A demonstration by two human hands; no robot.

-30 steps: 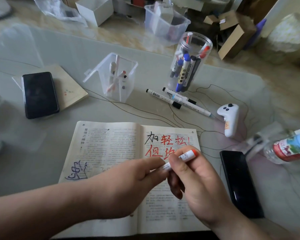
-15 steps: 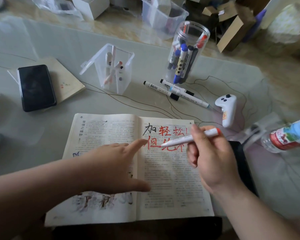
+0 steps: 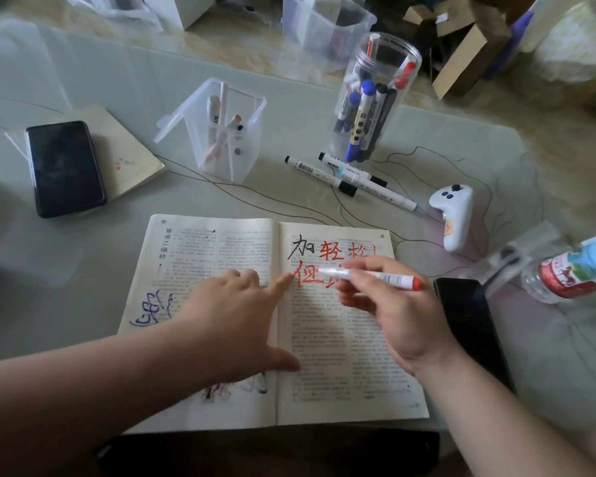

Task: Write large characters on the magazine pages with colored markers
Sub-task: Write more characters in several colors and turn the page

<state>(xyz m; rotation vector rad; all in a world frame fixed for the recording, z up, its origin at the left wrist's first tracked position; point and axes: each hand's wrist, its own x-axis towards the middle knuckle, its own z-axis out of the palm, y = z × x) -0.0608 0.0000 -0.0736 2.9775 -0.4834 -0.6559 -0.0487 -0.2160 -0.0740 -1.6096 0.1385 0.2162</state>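
Now that our left hand has let go of the red marker and is lying spread across the fold of the magazine, pressing it flat, our right hand is pinching the barrel alone and bringing the tip over the second red row, just ahead of its grip. We are likely resuming that unfinished line.

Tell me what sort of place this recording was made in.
Most likely a room at home: a glass-topped table holding a jar of markers, with cardboard boxes and clear storage bins on the marbled floor behind.
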